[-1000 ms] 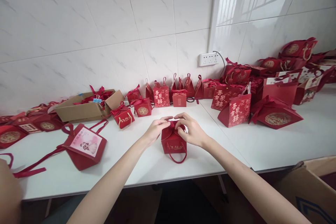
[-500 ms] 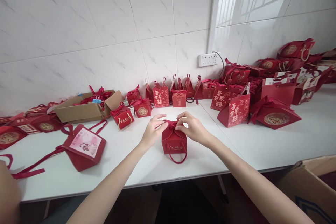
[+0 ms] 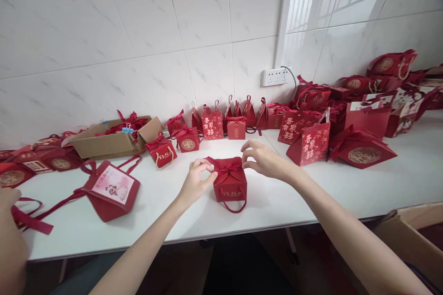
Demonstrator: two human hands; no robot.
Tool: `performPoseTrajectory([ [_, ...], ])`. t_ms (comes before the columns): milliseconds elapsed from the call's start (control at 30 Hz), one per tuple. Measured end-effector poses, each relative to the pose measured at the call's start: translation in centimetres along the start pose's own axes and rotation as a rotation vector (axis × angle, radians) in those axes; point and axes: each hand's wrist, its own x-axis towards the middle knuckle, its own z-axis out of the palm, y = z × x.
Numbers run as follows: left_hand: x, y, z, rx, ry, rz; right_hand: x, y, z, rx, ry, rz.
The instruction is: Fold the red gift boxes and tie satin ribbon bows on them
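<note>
A small red gift box (image 3: 231,191) with gold lettering stands upright near the table's front edge. Its twisted rope handle (image 3: 235,210) droops down the front. A red ribbon (image 3: 229,167) is tied in a bow across the closed top flaps. At the box's upper left corner, my left hand (image 3: 198,183) pinches one side of the ribbon between thumb and finger. My right hand (image 3: 265,160) is closed on the ribbon's opposite side, its fingertips partly hiding that end.
Left of me lies a red box with a pink picture label (image 3: 112,189), its ribbons trailing toward another person's hand (image 3: 10,221). A cardboard tray (image 3: 104,140) holds ribbons. Several red gift boxes (image 3: 212,125) line the wall, with more piled at right (image 3: 365,153). A carton (image 3: 411,239) stands lower right.
Both hands have moved apart from the middle of the bow to its two sides, drawing the ribbon outward. At far left, the other person's hand has shifted with the ribbon ends.
</note>
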Motion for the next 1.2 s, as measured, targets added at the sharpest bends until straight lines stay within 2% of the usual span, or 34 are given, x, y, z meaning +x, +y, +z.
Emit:
performPoseTrajectory([
  [67,-0.2,0.1,0.2,-0.018,0.006,-0.015,-0.5,-0.2,0.0,0.020,0.063,0.085],
  [133,-0.2,0.4,0.5,-0.049,0.014,-0.054,-1.1,-0.6,0.4,0.062,0.096,0.249],
  [200,-0.3,0.7,0.8,-0.098,0.018,-0.101,-1.5,-1.0,1.1,0.134,0.055,0.407],
  [267,-0.3,1.0,1.0,-0.164,0.006,-0.145,-1.7,-1.5,2.0,0.238,-0.002,0.479],
  [333,-0.3,1.2,1.2,-0.228,-0.006,-0.182,-1.6,-1.8,3.0,0.338,-0.006,0.500],
  [400,-0.4,1.1,1.3,-0.278,-0.010,-0.199,-1.3,-1.9,3.9,0.409,0.044,0.507],
  [533,-0.4,0.5,1.4,-0.417,-0.056,-0.231,-0.8,-1.4,4.7,0.617,0.098,0.498],
  [700,-0.4,-0.3,1.1,-0.694,-0.182,-0.300,-1.0,0.1,4.9,1.097,-0.031,0.530],
  [867,-0.3,-0.9,0.8,-0.782,-0.261,-0.320,-1.3,1.6,5.6,1.413,-0.126,0.498],
  [1067,-0.4,-1.8,1.2,-0.753,-0.256,-0.281,-1.7,2.5,6.5,1.524,-0.125,0.522],
  [1133,-0.4,-2.0,1.3,-0.722,-0.254,-0.266,-2.0,2.8,6.3,1.470,-0.155,0.511],
  [1200,-0.4,-2.1,1.4,-0.671,-0.252,-0.244,-2.1,3.2,5.5,1.299,-0.108,0.511],
])
